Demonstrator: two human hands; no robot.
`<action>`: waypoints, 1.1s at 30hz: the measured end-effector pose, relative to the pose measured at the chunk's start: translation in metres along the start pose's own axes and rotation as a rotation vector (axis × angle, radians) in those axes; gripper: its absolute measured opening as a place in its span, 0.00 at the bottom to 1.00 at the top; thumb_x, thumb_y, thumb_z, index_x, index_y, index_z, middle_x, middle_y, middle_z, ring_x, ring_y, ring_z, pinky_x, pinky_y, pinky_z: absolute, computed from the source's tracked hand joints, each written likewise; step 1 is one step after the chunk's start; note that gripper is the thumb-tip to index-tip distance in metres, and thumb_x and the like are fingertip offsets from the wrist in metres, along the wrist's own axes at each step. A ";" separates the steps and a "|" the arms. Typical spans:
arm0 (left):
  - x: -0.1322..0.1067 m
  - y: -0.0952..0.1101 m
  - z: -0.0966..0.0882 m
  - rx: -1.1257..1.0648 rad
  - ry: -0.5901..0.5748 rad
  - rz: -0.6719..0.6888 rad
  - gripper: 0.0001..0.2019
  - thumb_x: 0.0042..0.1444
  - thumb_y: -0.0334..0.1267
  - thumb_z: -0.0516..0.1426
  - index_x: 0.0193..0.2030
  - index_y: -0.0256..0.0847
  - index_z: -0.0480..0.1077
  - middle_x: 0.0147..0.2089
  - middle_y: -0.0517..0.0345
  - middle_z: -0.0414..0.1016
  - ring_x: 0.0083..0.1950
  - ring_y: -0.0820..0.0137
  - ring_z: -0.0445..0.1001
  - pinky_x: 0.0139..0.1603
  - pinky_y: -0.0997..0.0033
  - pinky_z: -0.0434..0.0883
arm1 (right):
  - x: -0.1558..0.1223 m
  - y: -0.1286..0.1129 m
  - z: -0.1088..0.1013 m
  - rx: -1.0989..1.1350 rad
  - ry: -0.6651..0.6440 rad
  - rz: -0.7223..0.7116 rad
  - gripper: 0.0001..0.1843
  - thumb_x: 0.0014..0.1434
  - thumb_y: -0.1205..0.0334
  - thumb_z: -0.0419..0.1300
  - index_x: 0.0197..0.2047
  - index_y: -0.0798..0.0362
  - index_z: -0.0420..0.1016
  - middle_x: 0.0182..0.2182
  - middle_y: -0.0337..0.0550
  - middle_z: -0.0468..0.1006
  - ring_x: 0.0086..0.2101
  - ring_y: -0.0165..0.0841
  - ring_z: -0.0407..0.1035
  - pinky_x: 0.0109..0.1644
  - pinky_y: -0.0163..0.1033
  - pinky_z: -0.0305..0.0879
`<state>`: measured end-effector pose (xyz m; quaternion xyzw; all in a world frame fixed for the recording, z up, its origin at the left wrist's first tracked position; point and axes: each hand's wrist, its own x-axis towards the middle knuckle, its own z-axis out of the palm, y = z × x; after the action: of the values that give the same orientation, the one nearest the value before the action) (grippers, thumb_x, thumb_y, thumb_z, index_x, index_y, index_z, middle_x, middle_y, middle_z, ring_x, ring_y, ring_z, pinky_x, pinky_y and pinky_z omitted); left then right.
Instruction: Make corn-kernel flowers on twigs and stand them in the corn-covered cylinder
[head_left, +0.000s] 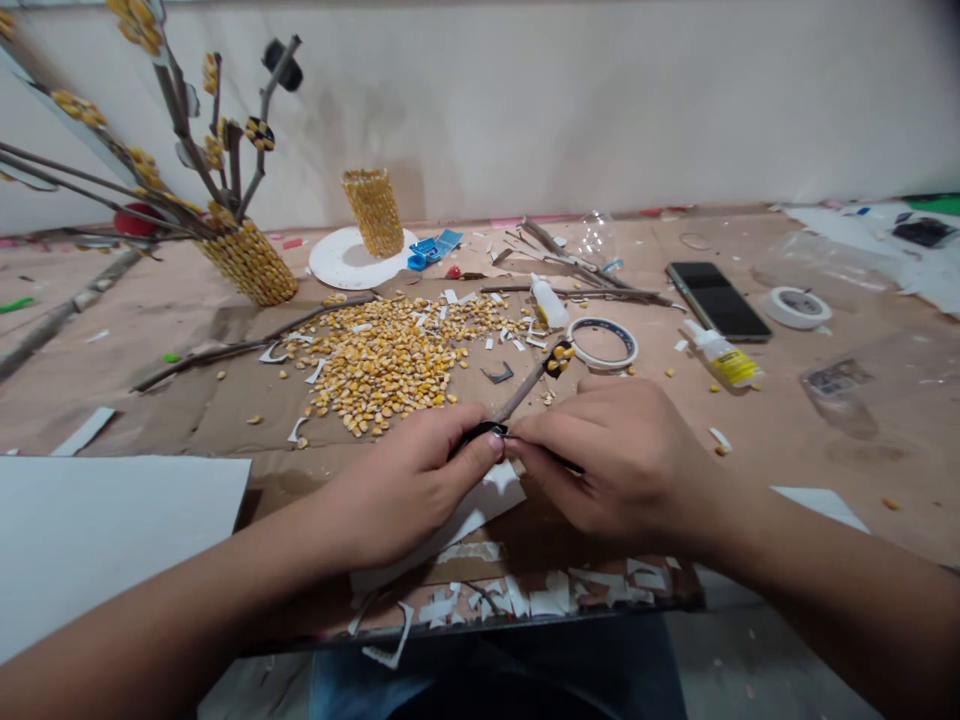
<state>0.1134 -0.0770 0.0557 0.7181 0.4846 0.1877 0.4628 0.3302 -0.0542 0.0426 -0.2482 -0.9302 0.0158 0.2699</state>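
Observation:
My left hand (416, 485) is closed round a short twig (520, 391), its thumb pressed near a black piece (482, 430) on it. At the twig's far end sits a small black patch with yellow corn kernels (559, 358). My right hand (630, 465) pinches close beside the left thumb, at the black piece; a thin dark edge shows under its fingers, too hidden to name. Below both hands lies a white cut sheet (480, 505). A heap of loose corn kernels (382, 365) spreads on cardboard just beyond my left hand.
Left stands a kernel-covered vase (251, 265) with branches; behind is a kernel-covered cup (373, 215) on a white disc (330, 262). Glue bottles (549, 302), a tape roll (602, 343), a phone (718, 300) and branches (570, 262) lie beyond my hands. Paper scraps (555, 595) litter the front edge.

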 end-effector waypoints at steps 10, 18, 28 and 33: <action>0.000 -0.011 0.002 -0.046 0.050 -0.021 0.10 0.70 0.45 0.54 0.44 0.42 0.69 0.40 0.57 0.75 0.43 0.65 0.72 0.44 0.66 0.69 | 0.001 0.002 -0.001 0.032 0.003 -0.032 0.17 0.70 0.67 0.56 0.28 0.56 0.76 0.22 0.39 0.76 0.22 0.30 0.66 0.30 0.43 0.48; -0.004 -0.008 0.003 -0.266 0.042 -0.089 0.14 0.71 0.45 0.56 0.57 0.46 0.59 0.27 0.72 0.62 0.27 0.73 0.58 0.28 0.74 0.58 | 0.001 0.002 -0.001 0.018 0.002 -0.034 0.18 0.70 0.66 0.56 0.27 0.55 0.73 0.20 0.38 0.73 0.21 0.30 0.64 0.30 0.43 0.47; -0.001 -0.010 0.001 -0.311 0.054 -0.076 0.17 0.67 0.40 0.60 0.57 0.45 0.59 0.26 0.73 0.58 0.25 0.76 0.53 0.25 0.76 0.55 | 0.000 0.001 -0.002 0.105 -0.019 -0.029 0.15 0.70 0.67 0.56 0.31 0.56 0.76 0.22 0.39 0.76 0.22 0.29 0.64 0.31 0.42 0.47; 0.000 -0.005 -0.002 -0.365 0.092 -0.152 0.18 0.61 0.32 0.59 0.55 0.46 0.59 0.24 0.75 0.55 0.23 0.77 0.52 0.22 0.79 0.53 | 0.001 0.004 -0.010 0.207 -0.155 0.059 0.15 0.70 0.64 0.56 0.32 0.55 0.78 0.21 0.39 0.75 0.23 0.29 0.63 0.31 0.40 0.47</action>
<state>0.1088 -0.0751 0.0523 0.5745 0.5159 0.2694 0.5755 0.3368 -0.0512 0.0507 -0.2444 -0.9339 0.1390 0.2209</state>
